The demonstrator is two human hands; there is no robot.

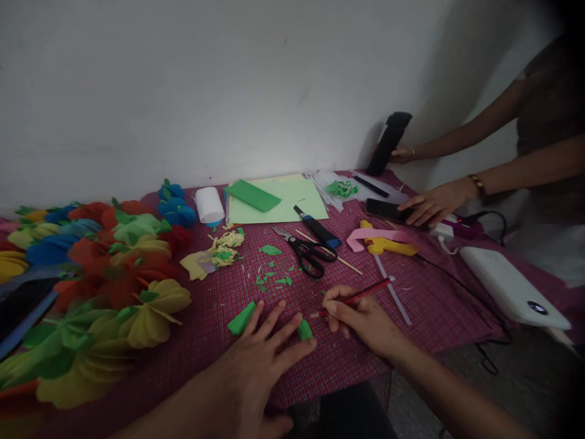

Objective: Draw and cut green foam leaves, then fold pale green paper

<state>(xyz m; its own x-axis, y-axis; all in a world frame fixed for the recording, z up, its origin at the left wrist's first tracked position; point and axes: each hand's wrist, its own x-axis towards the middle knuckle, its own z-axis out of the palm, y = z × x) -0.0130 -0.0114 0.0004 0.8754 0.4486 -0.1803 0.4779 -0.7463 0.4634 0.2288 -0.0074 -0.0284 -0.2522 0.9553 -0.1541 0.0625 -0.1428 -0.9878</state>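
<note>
My left hand point(265, 347) lies flat with its fingers spread over a folded strip of green paper point(242, 318), whose two ends show on either side of the fingers. Its middle is hidden beneath them. To the right, my right hand point(356, 317) grips a red pencil point(368, 290) between thumb and fingers, its tip pointing left toward the green paper. Beyond my hands are black-handled scissors point(307, 251), a small green paper leaf point(270, 250) and scattered green scraps point(284, 280).
Colourful paper flowers point(132, 256) crowd the left side. At the back are pale green sheets point(283, 189), a white roll point(210, 205) and a utility knife point(317, 227). On the right lie a yellow glue gun point(388, 244) and white power bank point(512, 283). Another person's hands touch a phone point(386, 210) and black bottle point(388, 143).
</note>
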